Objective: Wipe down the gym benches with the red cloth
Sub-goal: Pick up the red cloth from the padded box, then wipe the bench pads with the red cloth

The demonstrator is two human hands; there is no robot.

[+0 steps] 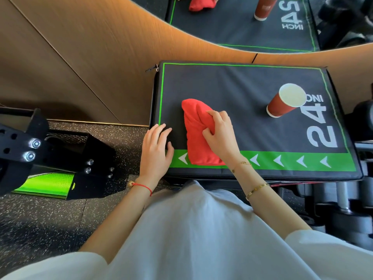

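The red cloth (198, 136) lay bunched on the left part of the dark padded bench (242, 87), its near end over the green arrow strip along the front edge. The right hand (219, 133) gripped it from above, fingers curled into the folds and pressing it to the surface. The left hand (156, 150) rested flat with straight fingers on the bench's near left corner, just beside the cloth and apart from it, seemingly to steady the pad. A red paper cup (286, 101) stood on the right side, next to the printed "24", well clear of the cloth. No wet streaks or marks showed which parts had been wiped, so progress could not be read off the surface; judging by the cloth's place, the wiping was under way at the left end, with the right side, including the spot under the cup, probably left to do.
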